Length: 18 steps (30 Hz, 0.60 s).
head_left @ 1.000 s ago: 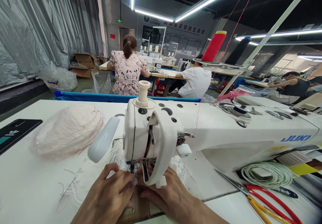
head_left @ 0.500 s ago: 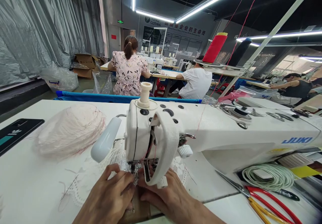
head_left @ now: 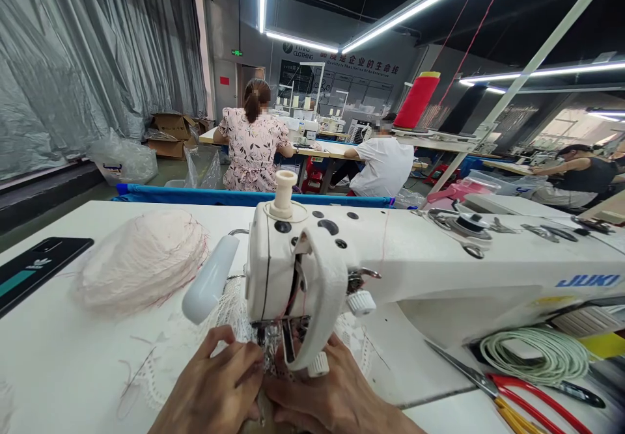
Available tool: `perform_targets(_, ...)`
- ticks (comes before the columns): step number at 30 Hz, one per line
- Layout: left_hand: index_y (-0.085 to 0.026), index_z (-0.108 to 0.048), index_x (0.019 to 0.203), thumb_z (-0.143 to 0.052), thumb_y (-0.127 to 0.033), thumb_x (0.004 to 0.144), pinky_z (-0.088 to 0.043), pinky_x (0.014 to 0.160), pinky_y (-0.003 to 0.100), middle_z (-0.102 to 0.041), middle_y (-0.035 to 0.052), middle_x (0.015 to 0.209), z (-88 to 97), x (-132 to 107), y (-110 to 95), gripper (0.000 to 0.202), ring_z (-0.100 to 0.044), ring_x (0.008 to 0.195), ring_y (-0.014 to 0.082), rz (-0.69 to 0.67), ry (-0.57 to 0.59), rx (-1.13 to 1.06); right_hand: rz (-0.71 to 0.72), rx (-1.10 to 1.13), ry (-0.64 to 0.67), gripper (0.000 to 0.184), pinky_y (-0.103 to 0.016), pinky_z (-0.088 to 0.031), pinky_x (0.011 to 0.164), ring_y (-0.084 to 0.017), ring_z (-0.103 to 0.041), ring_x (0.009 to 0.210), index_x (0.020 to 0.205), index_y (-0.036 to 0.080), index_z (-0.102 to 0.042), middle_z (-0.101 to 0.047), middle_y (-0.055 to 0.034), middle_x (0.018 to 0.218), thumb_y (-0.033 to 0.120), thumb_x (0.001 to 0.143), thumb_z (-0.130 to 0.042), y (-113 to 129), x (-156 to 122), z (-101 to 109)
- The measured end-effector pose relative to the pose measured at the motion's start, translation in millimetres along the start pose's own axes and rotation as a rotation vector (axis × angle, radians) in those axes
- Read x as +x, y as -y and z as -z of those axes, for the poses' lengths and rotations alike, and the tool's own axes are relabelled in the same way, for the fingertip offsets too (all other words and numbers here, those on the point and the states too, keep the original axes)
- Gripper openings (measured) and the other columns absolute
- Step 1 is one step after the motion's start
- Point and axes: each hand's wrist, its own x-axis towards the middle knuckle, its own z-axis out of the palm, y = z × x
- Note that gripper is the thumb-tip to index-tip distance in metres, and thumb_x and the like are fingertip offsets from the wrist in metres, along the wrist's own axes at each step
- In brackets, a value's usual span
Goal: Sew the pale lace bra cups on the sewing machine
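At six o'clock, under the needle of the white JUKI sewing machine (head_left: 439,271), the left hand (head_left: 215,392) and right hand (head_left: 336,398) pinch white lace trim (head_left: 227,307) with fingers curled narrow. A wall sign (head_left: 299,52) at twelve reads YING CLOTHING. The contents of the open cardboard boxes (head_left: 170,131) at ten are unclear.

White lace piece (head_left: 227,310): thin, see-through openwork with scalloped edge. Lies flat on white table (head_left: 58,369), spread to both sides of needle area beneath sewing machine head (head_left: 273,278). Middle part bunched under presser foot, partly hidden. Near edge gripped by left hand (head_left: 215,388) and right hand (head_left: 332,398), curled fingertips meeting just before foot. Scalloped tail trails left along table.
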Motion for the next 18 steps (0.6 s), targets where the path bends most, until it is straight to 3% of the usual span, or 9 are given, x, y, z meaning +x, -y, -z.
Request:
perform_targets(5, -0.022, -0.056, 0.074, -0.043, -0.003, 0.068, -0.032, 0.077, 0.029, -0.061, -0.0079, 0.065, -4.9, -0.5, -0.1, 0.024, -0.055, 0.051, 0.0089, 0.028, -0.081, -0.067, 0.046, -0.052, -0.033, 0.036, -0.032, -0.039, 0.074, -0.017, -0.054, 0.075, 0.095, 0.031, -0.065, -0.057, -0.0015, 0.07, 0.054, 0.093, -0.037, -5.5, -0.3, -8.2)
perform_targets(10, -0.023, -0.058, 0.073, -0.043, -0.008, 0.078, -0.031, 0.078, 0.029, -0.062, -0.0074, 0.064, -9.1, -0.7, 2.4, 0.022, -0.056, 0.052, 0.0092, -0.011, -0.135, -0.02, 0.091, -0.075, -0.094, 0.039, -0.033, -0.04, 0.076, -0.017, -0.053, 0.075, 0.092, 0.031, -0.066, -0.058, -0.0017, 0.069, 0.059, 0.09, -0.039, -9.4, -0.4, -17.4)
perform_targets(18, -0.023, -0.059, 0.078, -0.043, -0.01, 0.083, -0.034, 0.075, 0.028, -0.063, -0.0061, 0.07, -4.3, -2.6, -1.2, 0.021, -0.057, 0.058, 0.01, -0.003, -0.037, 0.011, -0.016, 0.113, -0.002, 0.029, -0.034, -0.038, 0.079, -0.018, -0.054, 0.084, 0.105, 0.029, -0.061, -0.062, -0.0023, 0.082, 0.045, 0.095, -0.039, -1.7, -1.4, 4.6)
